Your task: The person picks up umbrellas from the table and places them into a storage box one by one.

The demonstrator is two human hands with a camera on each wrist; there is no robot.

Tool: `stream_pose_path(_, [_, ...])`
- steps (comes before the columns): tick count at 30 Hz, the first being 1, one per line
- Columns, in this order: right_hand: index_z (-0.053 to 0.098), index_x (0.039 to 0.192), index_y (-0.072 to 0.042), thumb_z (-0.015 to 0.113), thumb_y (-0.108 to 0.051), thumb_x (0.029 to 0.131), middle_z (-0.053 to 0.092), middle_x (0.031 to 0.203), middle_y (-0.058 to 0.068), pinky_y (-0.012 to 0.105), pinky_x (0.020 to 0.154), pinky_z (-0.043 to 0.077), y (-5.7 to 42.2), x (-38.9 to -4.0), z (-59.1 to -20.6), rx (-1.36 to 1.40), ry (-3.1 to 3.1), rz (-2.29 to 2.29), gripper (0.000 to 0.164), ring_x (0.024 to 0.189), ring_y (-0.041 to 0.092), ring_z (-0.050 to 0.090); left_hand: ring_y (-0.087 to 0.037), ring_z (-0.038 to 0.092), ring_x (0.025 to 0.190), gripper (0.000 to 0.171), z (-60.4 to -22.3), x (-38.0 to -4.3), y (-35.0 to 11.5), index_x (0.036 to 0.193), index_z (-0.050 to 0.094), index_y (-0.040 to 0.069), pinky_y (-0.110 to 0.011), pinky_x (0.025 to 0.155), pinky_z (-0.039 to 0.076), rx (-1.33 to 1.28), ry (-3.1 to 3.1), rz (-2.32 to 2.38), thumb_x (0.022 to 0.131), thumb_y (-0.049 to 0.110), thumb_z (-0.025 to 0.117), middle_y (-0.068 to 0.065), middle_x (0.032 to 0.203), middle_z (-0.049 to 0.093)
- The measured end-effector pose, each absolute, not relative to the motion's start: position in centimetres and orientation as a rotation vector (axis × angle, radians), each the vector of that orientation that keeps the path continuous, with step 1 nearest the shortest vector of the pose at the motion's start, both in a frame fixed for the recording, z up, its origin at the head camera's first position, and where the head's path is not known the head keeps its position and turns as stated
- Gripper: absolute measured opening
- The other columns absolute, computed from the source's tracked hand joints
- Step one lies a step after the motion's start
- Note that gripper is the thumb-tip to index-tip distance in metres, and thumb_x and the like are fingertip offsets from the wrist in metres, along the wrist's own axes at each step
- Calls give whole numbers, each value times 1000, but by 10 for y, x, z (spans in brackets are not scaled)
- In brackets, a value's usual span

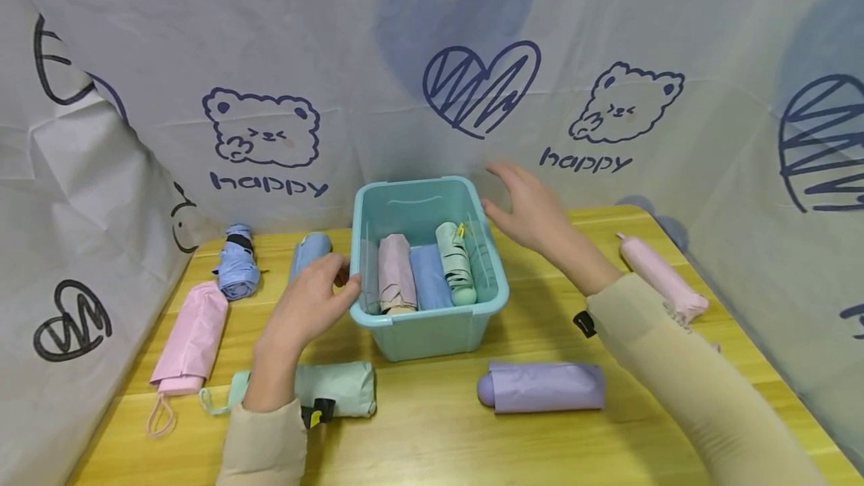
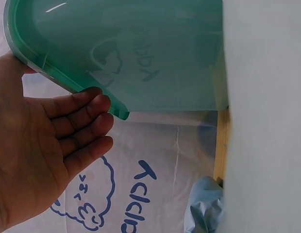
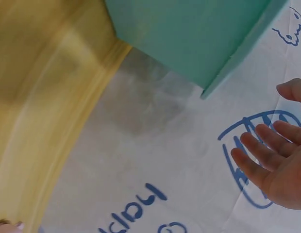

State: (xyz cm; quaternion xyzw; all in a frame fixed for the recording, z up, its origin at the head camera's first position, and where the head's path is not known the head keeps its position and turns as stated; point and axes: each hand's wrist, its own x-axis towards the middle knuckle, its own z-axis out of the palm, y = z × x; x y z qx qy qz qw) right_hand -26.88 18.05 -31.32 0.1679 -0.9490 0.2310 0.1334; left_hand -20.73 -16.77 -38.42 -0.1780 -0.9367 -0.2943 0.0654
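Note:
A teal plastic bin (image 1: 432,340) stands on the wooden table. Inside lie three folded umbrellas: a dusty pink one (image 1: 397,268), a blue one (image 1: 430,276) and a mint one with dark marks (image 1: 455,257). My left hand (image 1: 304,302) is at the bin's left rim, thumb right at the edge; its fingers look loosely extended along the rim in the left wrist view. Beyond the right rim, my right hand (image 1: 529,208) is spread with nothing in it. The right wrist view shows that hand (image 3: 281,160) apart from the bin.
Left of the bin lie two blue umbrellas (image 1: 238,268) and a pink one (image 1: 192,332). A mint umbrella (image 1: 344,388) sits below my left wrist. A purple umbrella (image 1: 547,387) lies front right, another pink one (image 1: 661,276) far right. A printed curtain (image 1: 378,133) hangs behind.

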Motion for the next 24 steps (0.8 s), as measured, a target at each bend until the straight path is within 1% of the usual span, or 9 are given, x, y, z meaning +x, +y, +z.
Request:
stream_pose_path(3, [47,152,-3,65,-28,99,48,155,18,54,118,36,190,-259,-323,476,-2727,666,61,143,38,45,-24,58,91,26,-385,-207,-168,109,64,8,-41,82,51,-540,-2823,-883,100,31,57,-6,104,63])
stream_pose_path(6, [49,150,-3,66,-29,98,52,152,19,57,115,39,199,-248,-335,459,-2720,667,60,140,40,49,-24,58,90,26,-385,-207,-168,109,64,8,-41,82,51,-544,-2819,-884,100,31,57,-6,103,63])
stream_pose_path(13, [51,147,0,66,-28,99,54,148,23,61,110,42,220,-226,-362,448,-2745,653,58,136,44,51,-24,57,90,25,-386,-208,-168,109,65,8,-41,82,51,-559,-2808,-889,100,31,58,-5,103,63])
stream_pose_path(19, [53,148,-4,69,-30,98,55,148,20,62,107,45,234,-204,-385,487,-2819,628,58,135,42,53,-24,56,90,26,-387,-208,-167,109,64,8,-41,82,50,-564,-2806,-880,100,31,57,-5,102,62])
stream_pose_path(24, [56,146,-7,70,-32,98,60,145,16,59,103,49,240,-188,-403,611,-2856,611,56,131,39,58,-24,57,90,25,-386,-207,-168,110,64,9,-41,82,50,-542,-2811,-886,100,31,57,-5,103,62])
